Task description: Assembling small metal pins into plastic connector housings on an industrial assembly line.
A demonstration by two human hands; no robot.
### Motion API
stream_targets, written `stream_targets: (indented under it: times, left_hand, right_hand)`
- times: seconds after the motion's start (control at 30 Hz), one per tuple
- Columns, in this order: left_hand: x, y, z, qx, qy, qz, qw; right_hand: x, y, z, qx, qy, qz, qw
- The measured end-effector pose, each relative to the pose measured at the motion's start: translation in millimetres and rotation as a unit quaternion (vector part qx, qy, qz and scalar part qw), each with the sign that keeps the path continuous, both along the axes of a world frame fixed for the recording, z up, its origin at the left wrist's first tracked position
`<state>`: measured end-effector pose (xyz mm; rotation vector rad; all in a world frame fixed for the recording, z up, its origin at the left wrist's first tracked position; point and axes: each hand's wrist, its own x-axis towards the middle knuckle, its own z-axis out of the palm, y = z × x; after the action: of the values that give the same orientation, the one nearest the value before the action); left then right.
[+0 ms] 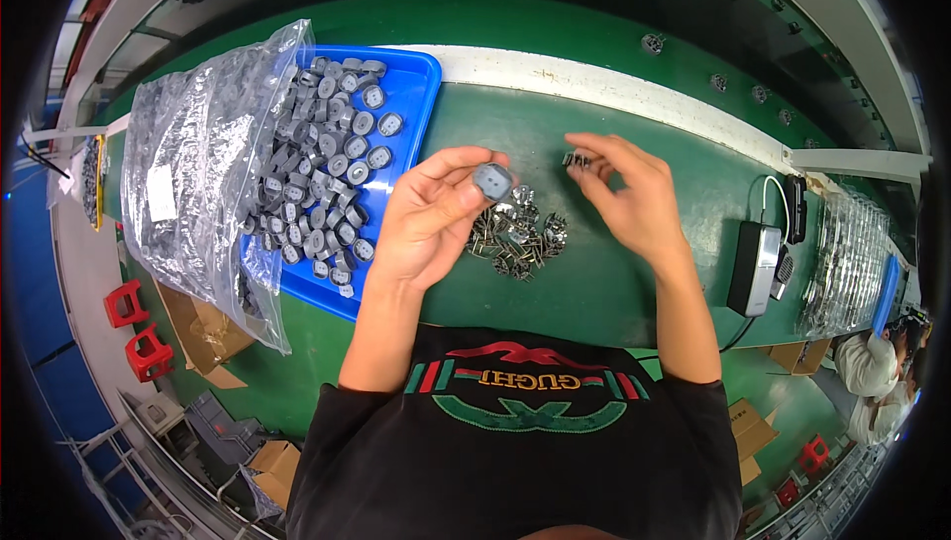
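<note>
My left hand (431,208) pinches a small grey plastic cap (492,181) with rounded corners, its face with small holes turned up. To the right, my right hand (629,193) grips a small metal part (576,161) with several prongs between thumb and fingers. Below and between the hands lies a pile of shiny metal parts (517,233) with thin pins on the green table (594,292). At the left, a blue tray (421,94) bears many loose grey caps (327,159), some spilling from a clear plastic bag (203,154).
A white-and-black box-shaped device (756,268) with a cable stands at the right, beside stacked clear plastic trays (842,258). Several metal parts (719,81) sit on the green strip beyond the white rail (594,84). Red stools (149,352) stand lower left; another person (872,386) is far right.
</note>
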<state>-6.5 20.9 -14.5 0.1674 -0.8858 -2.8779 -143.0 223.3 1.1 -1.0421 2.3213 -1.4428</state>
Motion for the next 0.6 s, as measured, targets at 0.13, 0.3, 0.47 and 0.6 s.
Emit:
stream_targets:
  times: [0.13, 0.3, 0.47, 0.6]
  left_hand:
    - [-3, 12, 0, -0.009, 0.006, 0.007, 1.000]
    - [-2, 19, 4, -0.081, 0.026, 0.015, 0.996]
    - [-4, 23, 9, -0.130, 0.025, 0.029, 0.991]
    - [-5, 25, 12, -0.137, -0.001, 0.032, 0.990]
  right_hand:
    - [19, -3, 26, -0.169, 0.011, 0.062, 0.984]
    - [36, -12, 43, -0.149, -0.023, 0.001, 0.989]
    - [41, -21, 38, -0.174, 0.067, -0.050, 0.981]
    - [46, -25, 36, -0.178, 0.056, -0.064, 0.980]
